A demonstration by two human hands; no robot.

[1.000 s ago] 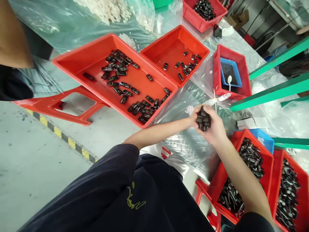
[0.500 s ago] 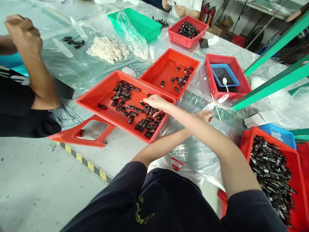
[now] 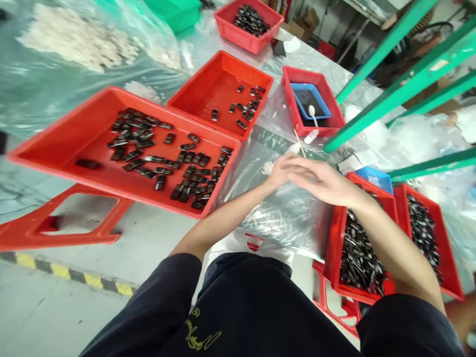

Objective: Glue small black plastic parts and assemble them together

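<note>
My right hand (image 3: 320,179) is over the plastic-covered table, its fingers stretched out to the left and nothing seen in them. Beneath and beside it lies my left hand (image 3: 281,169); its fingers are mostly hidden behind the right hand. The two hands overlap, though I cannot tell what they touch. A small white bottle (image 3: 311,136) and a thin wooden stick (image 3: 299,143) lie just beyond them. Left of the hands, a large orange-red tray (image 3: 92,111) holds many small dark glossy pieces (image 3: 159,182), some lined up in its right corner.
A second orange-red tray (image 3: 208,84) holds fewer dark pieces. Behind are a red bin (image 3: 336,111) with a blue tray (image 3: 326,106) and white spoon (image 3: 312,113), and a pile of white pieces (image 3: 74,39). Full red bins (image 3: 334,238) stand right, below green bars (image 3: 386,106).
My right hand has left the large tray and moved right, to my left hand. The view has turned right, and the person at the left is out of sight.
</note>
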